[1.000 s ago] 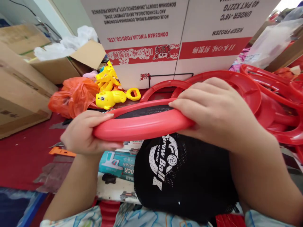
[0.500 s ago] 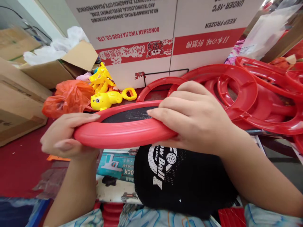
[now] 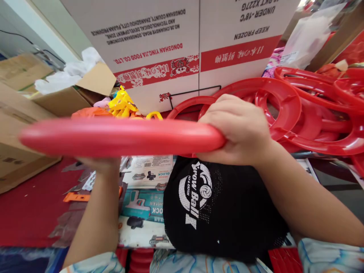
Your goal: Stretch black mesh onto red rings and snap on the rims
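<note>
A red plastic ring [image 3: 122, 137] hangs level in front of me, seen edge-on and blurred by motion. My right hand [image 3: 239, 127] is closed round its right end, thumb below and fingers above. Under the ring's left part is my left hand [image 3: 100, 163]; the rim hides its fingers, so its grip does not show. Whatever fills the ring's middle is out of sight from this angle. Below and to the right lies a black fabric piece [image 3: 227, 208] with white ball print, on printed packaging sheets [image 3: 139, 204].
Red plastic rings [image 3: 295, 110] are heaped at the right. A white and red carton [image 3: 170, 57] stands behind. Yellow toy pieces [image 3: 123, 103] and an orange bag [image 3: 91, 112] sit back left, near an open cardboard box [image 3: 98, 79]. An orange strip [image 3: 76, 197] lies left.
The ring has tilted from showing its black mesh inside to edge-on, and it reaches farther left. My left hand has passed behind and beneath it. My right hand keeps its hold.
</note>
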Tool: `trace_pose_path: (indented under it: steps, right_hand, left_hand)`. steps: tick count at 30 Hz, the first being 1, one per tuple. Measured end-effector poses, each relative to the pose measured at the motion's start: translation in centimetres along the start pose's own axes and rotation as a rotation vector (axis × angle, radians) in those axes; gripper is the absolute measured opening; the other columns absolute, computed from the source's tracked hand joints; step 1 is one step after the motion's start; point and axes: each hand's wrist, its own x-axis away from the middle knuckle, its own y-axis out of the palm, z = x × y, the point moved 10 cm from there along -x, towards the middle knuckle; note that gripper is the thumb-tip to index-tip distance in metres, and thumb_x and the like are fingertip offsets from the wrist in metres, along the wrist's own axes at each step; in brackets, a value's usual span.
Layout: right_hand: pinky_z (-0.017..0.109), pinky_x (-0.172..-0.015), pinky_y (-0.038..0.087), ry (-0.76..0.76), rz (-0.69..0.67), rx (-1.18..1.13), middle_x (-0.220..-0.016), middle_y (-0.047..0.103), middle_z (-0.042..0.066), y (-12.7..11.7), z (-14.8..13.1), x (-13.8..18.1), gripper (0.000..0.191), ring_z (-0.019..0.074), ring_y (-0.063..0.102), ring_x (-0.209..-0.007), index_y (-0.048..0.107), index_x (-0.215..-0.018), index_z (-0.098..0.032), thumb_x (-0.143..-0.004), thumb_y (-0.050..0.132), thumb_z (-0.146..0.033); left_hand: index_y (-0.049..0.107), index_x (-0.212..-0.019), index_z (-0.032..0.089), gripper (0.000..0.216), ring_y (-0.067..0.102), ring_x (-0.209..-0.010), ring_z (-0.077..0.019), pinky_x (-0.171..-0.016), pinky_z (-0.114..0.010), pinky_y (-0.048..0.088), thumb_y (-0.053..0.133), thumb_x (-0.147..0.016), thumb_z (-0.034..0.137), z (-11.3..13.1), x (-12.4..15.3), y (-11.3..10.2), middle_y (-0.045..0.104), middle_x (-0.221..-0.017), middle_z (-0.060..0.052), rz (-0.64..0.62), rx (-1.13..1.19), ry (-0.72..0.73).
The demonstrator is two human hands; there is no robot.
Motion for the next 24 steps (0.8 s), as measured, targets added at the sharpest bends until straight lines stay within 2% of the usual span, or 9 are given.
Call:
trace_pose_path:
  steps: [1,3,7,9,12,14,17,20,24]
  right_hand:
    - [0.032,-0.065,0.046,0.083,0.064,-0.083,-0.071,0.058,0.000,-0.9,0.7,-0.1,0.018,0.0140,0.053,-0.067,0.060,-0.075,-0.020,-0.085,0.063,-0.034]
    - [0.030,-0.058,0.043,0.255,0.190,-0.247,-0.064,0.053,-0.002,-2.3,2.2,-0.1,0.031,0.0104,0.045,-0.058,0.050,-0.061,-0.022,-0.081,0.071,-0.031]
    - [0.024,-0.048,0.034,0.517,0.402,-0.528,-0.058,0.042,-0.005,-3.0,4.3,0.5,0.040,0.0064,0.036,-0.053,0.042,-0.055,-0.021,-0.075,0.077,-0.026]
    - [0.021,-0.043,0.028,0.602,0.449,-0.737,-0.056,0.033,-0.006,-2.0,5.0,0.7,0.043,0.0052,0.033,-0.050,0.039,-0.056,-0.021,-0.082,0.072,-0.031]
    - [0.020,-0.037,0.022,0.640,0.436,-0.947,-0.053,0.029,-0.006,-0.6,5.3,0.6,0.058,0.0049,0.030,-0.045,0.030,-0.054,-0.022,-0.084,0.071,-0.050]
    - [0.020,-0.038,0.030,0.655,0.349,-0.971,-0.055,0.041,-0.004,0.4,5.1,0.5,0.053,0.0072,0.042,-0.048,0.043,-0.057,-0.021,-0.080,0.073,-0.058]
    - [0.021,-0.051,0.045,0.669,0.136,-0.896,-0.071,0.062,-0.003,2.7,3.8,0.7,0.038,0.0104,0.059,-0.063,0.069,-0.080,-0.019,-0.074,0.080,-0.055]
    - [0.023,-0.056,0.046,0.693,-0.024,-0.713,-0.077,0.069,-0.001,4.8,2.7,1.3,0.048,0.0118,0.061,-0.066,0.073,-0.092,-0.018,-0.069,0.081,-0.060]
    - [0.025,-0.055,0.043,0.767,0.052,-0.536,-0.069,0.066,0.002,4.9,2.9,2.0,0.048,0.0139,0.060,-0.063,0.073,-0.084,-0.015,-0.076,0.074,-0.062]
  left_hand:
    - [0.061,-0.118,0.016,0.109,0.059,-0.125,-0.0280,-0.080,-0.047,0.055,-0.023,-0.084,0.075,-0.4,-0.1,-0.1,0.070,-0.111,-0.006,0.082,0.040,-0.027]
    - [0.062,-0.118,0.016,0.110,0.050,-0.136,-0.0280,-0.078,-0.047,0.054,-0.030,-0.086,0.068,-1.1,0.1,0.1,0.070,-0.115,-0.001,0.197,0.128,-0.100]
    - [0.063,-0.122,0.021,0.093,0.049,-0.139,-0.0224,-0.096,-0.041,0.056,-0.005,-0.092,0.077,-0.7,0.9,0.9,0.069,-0.128,-0.002,0.310,0.306,-0.247]
    - [0.064,-0.125,0.021,0.081,0.049,-0.140,-0.0208,-0.112,-0.036,0.048,0.014,-0.095,0.077,-1.3,2.0,0.8,0.065,-0.136,-0.005,0.483,0.557,-0.411]
    - [0.064,-0.126,0.019,0.068,0.051,-0.138,-0.0208,-0.119,-0.034,0.039,0.038,-0.094,0.073,-2.4,3.4,2.0,0.063,-0.140,-0.006,0.677,0.863,-0.610]
    - [0.064,-0.127,0.016,0.067,0.053,-0.136,-0.0226,-0.119,-0.037,0.040,0.039,-0.095,0.070,-2.7,3.5,3.3,0.063,-0.140,-0.009,0.645,0.919,-0.683]
    - [0.064,-0.126,0.010,0.070,0.059,-0.129,-0.0272,-0.117,-0.044,0.041,0.036,-0.097,0.068,-3.4,4.0,5.7,0.065,-0.136,-0.016,0.573,1.025,-0.813]
    - [0.063,-0.126,0.009,0.075,0.061,-0.124,-0.0313,-0.115,-0.050,0.043,0.034,-0.095,0.071,-3.4,4.6,7.3,0.065,-0.135,-0.017,0.535,1.100,-0.886]
    - [0.063,-0.125,0.011,0.066,0.056,-0.131,-0.0277,-0.118,-0.044,0.040,0.034,-0.099,0.064,-2.8,5.4,7.9,0.063,-0.138,-0.014,0.582,1.113,-0.939]
